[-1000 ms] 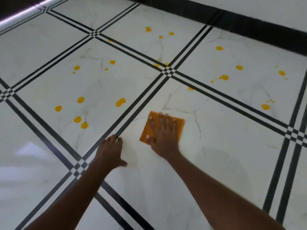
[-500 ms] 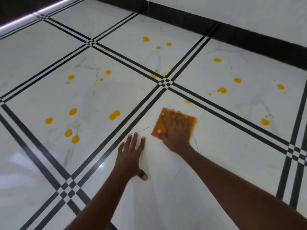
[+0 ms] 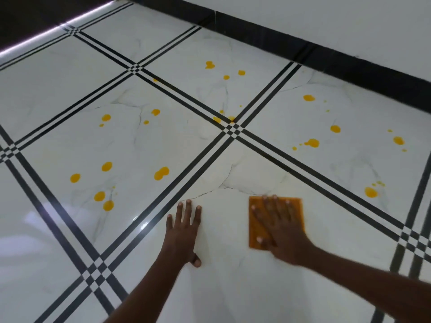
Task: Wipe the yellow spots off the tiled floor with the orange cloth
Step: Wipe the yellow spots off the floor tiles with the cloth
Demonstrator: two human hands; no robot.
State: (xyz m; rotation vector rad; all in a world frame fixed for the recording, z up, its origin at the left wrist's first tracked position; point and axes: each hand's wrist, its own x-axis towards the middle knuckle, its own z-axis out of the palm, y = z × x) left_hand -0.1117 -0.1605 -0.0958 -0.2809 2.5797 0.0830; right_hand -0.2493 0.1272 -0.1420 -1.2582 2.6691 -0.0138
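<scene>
Spots (image 3: 161, 173) dot three far tiles; near tile looks clean. Right hand (image 3: 279, 226) presses cloth (image 3: 254, 238) flat, fingers spread.

Both hands, left (image 3: 184, 231) and right (image 3: 278, 226), lie flat, fingers spread.

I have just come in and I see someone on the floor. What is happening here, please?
A person is wiping a white tiled floor. The right hand presses flat on an orange cloth, blurred as if sliding. The left hand lies flat on the same tile with fingers spread, as if for support. That tile shows no spots, but many yellow spots are on the tiles to the left, ahead and to the right.
</scene>
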